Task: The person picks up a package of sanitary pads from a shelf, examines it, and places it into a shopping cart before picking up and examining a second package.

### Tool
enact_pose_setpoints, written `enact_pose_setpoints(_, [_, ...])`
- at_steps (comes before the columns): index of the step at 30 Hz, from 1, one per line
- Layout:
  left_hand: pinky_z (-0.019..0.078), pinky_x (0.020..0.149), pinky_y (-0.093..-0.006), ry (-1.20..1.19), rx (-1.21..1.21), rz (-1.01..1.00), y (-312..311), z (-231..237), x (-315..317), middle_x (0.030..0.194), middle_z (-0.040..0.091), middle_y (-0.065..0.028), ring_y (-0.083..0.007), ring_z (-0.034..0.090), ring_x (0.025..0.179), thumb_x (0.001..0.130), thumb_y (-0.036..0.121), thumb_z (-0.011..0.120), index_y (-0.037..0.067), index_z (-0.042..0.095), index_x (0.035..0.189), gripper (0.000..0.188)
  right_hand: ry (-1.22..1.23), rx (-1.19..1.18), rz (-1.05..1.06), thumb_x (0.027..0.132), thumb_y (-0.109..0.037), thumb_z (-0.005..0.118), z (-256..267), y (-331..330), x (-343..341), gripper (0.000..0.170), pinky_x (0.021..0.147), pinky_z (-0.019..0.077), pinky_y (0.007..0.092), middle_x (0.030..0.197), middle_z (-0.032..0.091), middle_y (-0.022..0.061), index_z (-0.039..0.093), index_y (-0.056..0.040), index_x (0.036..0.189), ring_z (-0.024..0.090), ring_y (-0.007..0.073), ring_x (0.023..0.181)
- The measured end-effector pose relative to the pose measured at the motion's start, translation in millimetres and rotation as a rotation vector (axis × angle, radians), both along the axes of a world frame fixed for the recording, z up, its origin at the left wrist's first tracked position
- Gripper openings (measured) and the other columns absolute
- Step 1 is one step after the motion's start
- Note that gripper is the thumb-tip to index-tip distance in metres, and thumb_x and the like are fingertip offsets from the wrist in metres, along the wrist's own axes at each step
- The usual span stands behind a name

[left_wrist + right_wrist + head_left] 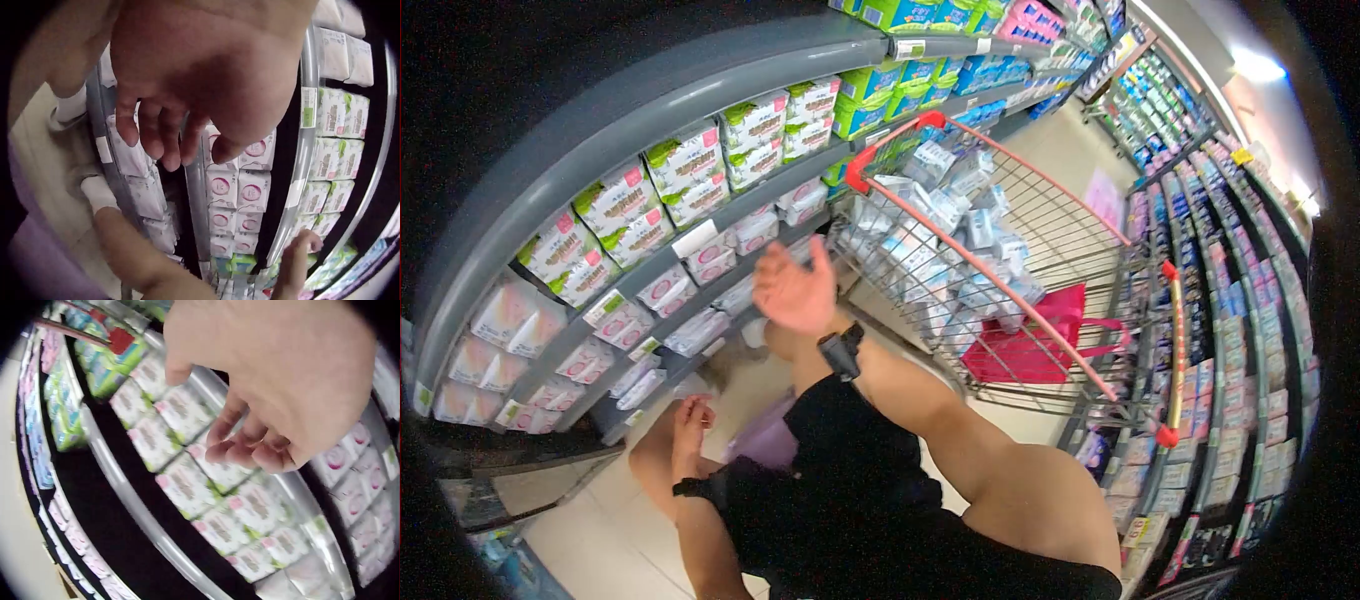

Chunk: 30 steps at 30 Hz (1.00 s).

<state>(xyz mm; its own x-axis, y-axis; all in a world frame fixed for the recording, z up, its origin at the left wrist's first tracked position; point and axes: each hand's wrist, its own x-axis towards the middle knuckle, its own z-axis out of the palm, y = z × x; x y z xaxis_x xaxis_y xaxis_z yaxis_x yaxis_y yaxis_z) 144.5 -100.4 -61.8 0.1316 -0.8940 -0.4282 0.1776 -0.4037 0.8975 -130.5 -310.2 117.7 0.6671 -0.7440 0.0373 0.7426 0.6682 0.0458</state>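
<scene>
Low in front of the shelves, my left hand (691,428) holds nothing; its fingers (170,134) hang loosely bent in the left wrist view. Nearest to it are white packs with pink rings (224,187) on a lower shelf. My right hand (798,290) is raised higher, palm showing, thumb apart and also without anything in it. In the right wrist view its bent fingers (240,447) overlap white-and-green packs (187,484) stacked in rows on the shelf.
A shopping cart (935,232) with red trim stands beside my leg, loaded with many white-blue packs (945,210) and a pink-red bag (1040,345). Grey shelf edges (650,100) run along one side. More stocked shelves (1230,350) line the other side of the aisle.
</scene>
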Motion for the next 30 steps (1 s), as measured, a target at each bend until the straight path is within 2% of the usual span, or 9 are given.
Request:
enact_pose_setpoints(2, [0.0423, 0.059, -0.0234, -0.007, -0.010, 0.107, 8.7, -12.3, 7.1, 0.077, 0.061, 0.0010, -0.0076, 0.053, 0.067, 0.098, 0.024, 0.057, 0.009, 0.066, 0.108, 0.019, 0.002, 0.118, 0.111, 0.089, -0.067, 0.049, -34.6, 20.0, 48.6, 0.067, 0.076, 0.0414, 0.0350, 0.089, 0.060, 0.0083, 0.065, -0.0038, 0.106, 0.050, 0.0225, 0.079])
enact_pose_setpoints(5, [0.0501, 0.073, -0.0260, -0.168, 0.080, 0.287, 25.2, 98.8, -9.2, 0.096, 0.066, -0.0006, -0.0110, 0.060, 0.083, 0.097, 0.025, 0.058, 0.009, 0.065, 0.114, 0.024, -0.111, 0.163, 0.342, 0.090, -0.066, 0.049, -95.5, 65.6, 97.2, 0.068, 0.076, 0.0436, 0.0373, 0.088, 0.058, 0.0098, 0.067, -0.0026, 0.106, 0.051, 0.0248, 0.083])
enact_pose_setpoints(8, [0.0466, 0.071, -0.0241, -0.283, -0.047, 0.310, 41.0, 87.4, 35.5, 0.088, 0.062, 0.0003, -0.0101, 0.056, 0.078, 0.098, 0.022, 0.060, 0.008, 0.064, 0.111, 0.019, 0.209, 0.156, 0.506, 0.086, -0.073, 0.049, -120.8, 91.6, 106.2, 0.074, 0.071, 0.0446, 0.0329, 0.090, 0.058, 0.0093, 0.067, -0.0033, 0.102, 0.053, 0.0224, 0.079])
enact_pose_setpoints(11, [0.0439, 0.070, -0.0227, -0.296, -0.123, 0.317, 54.5, 127.6, 72.8, 0.082, 0.058, 0.0035, -0.0069, 0.052, 0.076, 0.099, 0.017, 0.060, 0.006, 0.064, 0.103, 0.013, 0.461, 0.113, 0.427, 0.088, -0.069, 0.050, -163.5, 76.2, 105.3, 0.068, 0.070, 0.0441, 0.0341, 0.088, 0.062, 0.0101, 0.067, -0.0041, 0.097, 0.053, 0.0230, 0.079])
enact_pose_setpoints(18, [0.0472, 0.073, -0.0246, -0.872, -0.404, 0.323, 78.3, 288.8, 103.5, 0.083, 0.062, 0.0000, -0.0081, 0.058, 0.077, 0.088, 0.000, 0.064, 0.005, 0.061, 0.102, 0.015, 0.310, 0.042, 0.303, 0.093, -0.049, 0.053, -164.2, 32.0, 86.9, 0.048, 0.071, 0.0411, 0.0357, 0.093, 0.058, 0.0091, 0.060, -0.0031, 0.106, 0.049, 0.0200, 0.078])
enact_pose_setpoints(24, [0.0455, 0.075, -0.0255, -1.238, -0.711, 0.743, 57.7, 421.7, 213.9, 0.088, 0.056, -0.0031, -0.0115, 0.053, 0.080, 0.086, 0.005, 0.066, 0.004, 0.054, 0.098, 0.017, 0.317, 0.016, 0.344, 0.093, -0.045, 0.053, -166.8, 37.1, 97.9, 0.044, 0.071, 0.0393, 0.0351, 0.094, 0.056, 0.0075, 0.058, -0.0042, 0.107, 0.047, 0.0196, 0.077])
enact_pose_setpoints(26, [0.0461, 0.077, -0.0345, -1.754, -0.523, 0.794, 50.9, 479.4, 255.5, 0.086, 0.057, -0.0098, -0.0215, 0.054, 0.082, 0.082, 0.015, 0.071, 0.001, 0.055, 0.094, 0.024, 0.332, 0.003, 0.374, 0.093, -0.044, 0.053, -162.4, 39.6, 100.7, 0.042, 0.071, 0.0390, 0.0346, 0.093, 0.055, 0.0077, 0.059, -0.0046, 0.105, 0.047, 0.0196, 0.078])
enact_pose_setpoints(28, [0.0473, 0.084, -0.0408, -1.799, -0.423, 0.794, 39.2, 518.3, 292.4, 0.097, 0.063, -0.0165, -0.0316, 0.061, 0.094, 0.082, 0.025, 0.071, 0.001, 0.059, 0.094, 0.029, 0.354, 0.002, 0.384, 0.093, -0.044, 0.052, -157.2, 42.4, 104.3, 0.040, 0.070, 0.0387, 0.0341, 0.093, 0.055, 0.0082, 0.059, -0.0048, 0.102, 0.047, 0.0196, 0.078])
enact_pose_setpoints(30, [0.0438, 0.098, -0.0418, -1.975, -0.031, 0.766, 37.0, 539.9, 333.7, 0.117, 0.063, -0.0199, -0.0357, 0.058, 0.115, 0.085, 0.048, 0.063, 0.003, 0.057, 0.122, 0.058, 0.347, -0.030, 0.405, 0.090, -0.045, 0.054, -164.0, 43.5, 107.3, 0.041, 0.070, 0.0391, 0.0337, 0.091, 0.054, 0.0078, 0.058, -0.0050, 0.098, 0.047, 0.0199, 0.078])
